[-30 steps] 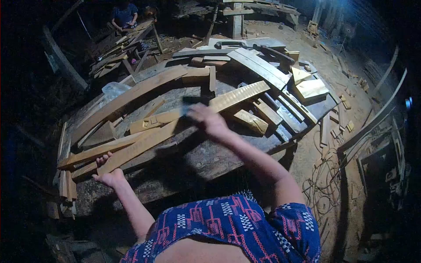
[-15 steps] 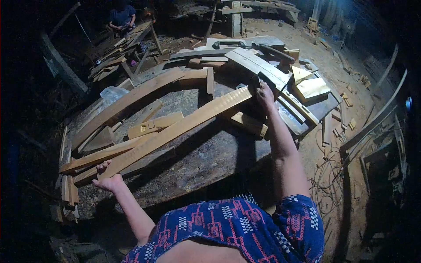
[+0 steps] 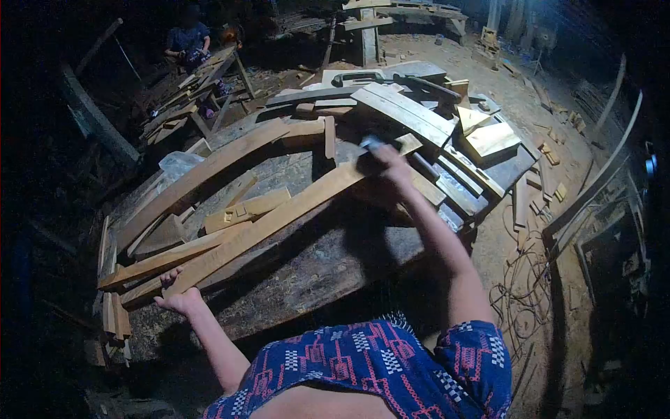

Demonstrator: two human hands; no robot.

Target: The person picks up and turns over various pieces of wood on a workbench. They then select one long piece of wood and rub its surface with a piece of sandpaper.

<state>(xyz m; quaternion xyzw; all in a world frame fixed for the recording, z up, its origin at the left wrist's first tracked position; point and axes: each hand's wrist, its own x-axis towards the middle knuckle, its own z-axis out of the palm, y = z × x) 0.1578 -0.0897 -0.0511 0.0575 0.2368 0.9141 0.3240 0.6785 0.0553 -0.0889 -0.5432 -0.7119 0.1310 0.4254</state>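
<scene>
A long wooden plank (image 3: 279, 218) slants across the workbench, from lower left to upper right. My left hand (image 3: 183, 299) is closed around its near lower end, with the fingertips showing over the far edge. Toward the upper end, my right hand (image 3: 392, 167) presses on the plank's face, blurred by motion. Beneath its fingers is a small dark object with a pale grey-blue edge, whose kind I cannot make out. A second wooden strip (image 3: 164, 264) lies beside the plank's lower end. Just behind the plank is a short block with a cut mortise (image 3: 241, 213).
A curved wooden frame piece (image 3: 202, 174) lies across the workbench (image 3: 307, 279). A metal clamp (image 3: 359, 77), pale boards (image 3: 405, 112) and wood blocks (image 3: 492, 140) crowd the far right. Cables (image 3: 520, 293) lie on the floor. Another person (image 3: 188, 42) sits at the back left.
My right hand has slid left and down along the plank from its upper end, with the small object under it. The left hand keeps its grip; the view has shifted slightly.
</scene>
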